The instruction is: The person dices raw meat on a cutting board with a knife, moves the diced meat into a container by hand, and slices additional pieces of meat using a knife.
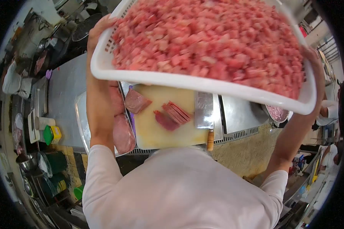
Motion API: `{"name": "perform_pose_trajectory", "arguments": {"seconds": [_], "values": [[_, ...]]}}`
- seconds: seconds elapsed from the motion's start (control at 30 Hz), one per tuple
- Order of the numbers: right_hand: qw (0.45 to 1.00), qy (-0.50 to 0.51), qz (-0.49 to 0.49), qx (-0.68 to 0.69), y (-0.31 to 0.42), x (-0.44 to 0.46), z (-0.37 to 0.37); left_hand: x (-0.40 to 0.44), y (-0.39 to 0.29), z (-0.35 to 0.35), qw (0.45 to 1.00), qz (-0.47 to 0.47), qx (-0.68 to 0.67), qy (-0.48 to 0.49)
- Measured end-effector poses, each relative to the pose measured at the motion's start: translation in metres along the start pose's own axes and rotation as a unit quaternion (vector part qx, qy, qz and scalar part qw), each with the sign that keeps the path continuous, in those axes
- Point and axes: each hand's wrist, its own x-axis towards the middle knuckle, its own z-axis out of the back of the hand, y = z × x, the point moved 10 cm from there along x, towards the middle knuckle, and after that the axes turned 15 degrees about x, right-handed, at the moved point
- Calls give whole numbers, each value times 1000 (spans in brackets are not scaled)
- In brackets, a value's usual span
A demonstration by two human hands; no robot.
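Observation:
A white plastic basket (202, 86) full of diced pink meat (206, 42) is held up in front of me, tilted and slightly blurred. My left hand (100, 30) grips its left end, and my right hand (312, 63) is at its right end, partly hidden by the rim. Below the basket is a pale cutting board (149, 133) with a chunk of meat (137, 101) and a stack of meat slices (176, 113). A wide cleaver (204, 110) with a wooden handle lies along the board's right side.
Large meat pieces (123, 135) fill a tray left of the board. Farther left stands a yellow container with a green lid (51, 135). A bowl of chopped meat (278, 113) is at the right. People in white (16, 82) appear at both sides.

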Motion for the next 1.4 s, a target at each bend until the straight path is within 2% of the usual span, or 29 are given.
{"name": "perform_pose_trajectory", "arguments": {"seconds": [0.07, 0.17, 0.23, 0.27, 0.3, 0.33, 0.37, 0.4, 0.5, 0.6, 0.63, 0.73, 0.77, 0.83, 0.87, 0.97, 1.1, 1.13, 1.2, 1.3, 1.4], "values": [[989, -63, -127, 51, -48, 6, -6, -27, 10, 44, 999, 16, 18, -33], [988, -4, -147, -56, -97, 7, -39, -59, 29, 91, 994, 34, 46, -92], [982, 4, -187, -17, -131, -6, -74, -79, 44, 113, 990, 53, 50, -118], [981, -56, -182, 34, -147, -13, -85, -84, 52, 119, 990, 60, 43, -120], [977, 20, -201, 68, -191, -4, -91, -82, 63, 125, 990, 65, 34, -121], [971, 42, -236, 4, -198, -6, -106, -77, 74, 133, 992, 60, 38, -108], [962, 50, -262, 49, -236, -1, -113, -70, 87, 144, 993, 58, 46, -96], [961, 54, -260, 79, -259, 4, -121, -65, 100, 154, 993, 59, 55, -86], [960, 64, -268, 55, -329, 15, -129, -47, 149, 188, 986, 66, 75, -130], [959, 69, -272, 26, -375, 30, -130, -23, 197, 213, 984, 84, 132, -83], [958, 74, -274, -45, -375, 33, -131, -15, 209, 217, 986, 79, 114, -95], [954, 69, -269, -110, -418, 41, -129, -1, 245, 220, 987, 86, 65, -118], [962, 67, -255, -78, -429, 44, -130, 1, 250, 219, 987, 92, 56, -115], [948, 87, -222, -210, -438, 65, -127, -9, 228, 196, 983, 114, 43, -139], [933, 102, -212, -273, -444, 61, -126, -15, 237, 201, 980, 125, 59, -145], [929, 88, -285, -220, -434, 52, -131, -14, 243, 215, 973, 122, 115, -155], [930, 93, -250, -251, -454, 49, -125, -19, 252, 222, 969, 111, 147, -162], [930, 99, -199, -294, -456, 49, -124, -17, 252, 230, 962, 127, 171, -169], [950, 76, -113, -281, -402, 26, -131, -27, 258, 233, 945, 171, 216, -178], [978, 55, -9, -200, -327, -38, -124, -46, 235, 237, 873, 184, 366, -263], [976, 97, -47, -191, -302, -117, -94, -99, 190, 226, 823, 83, 396, -399]]}}
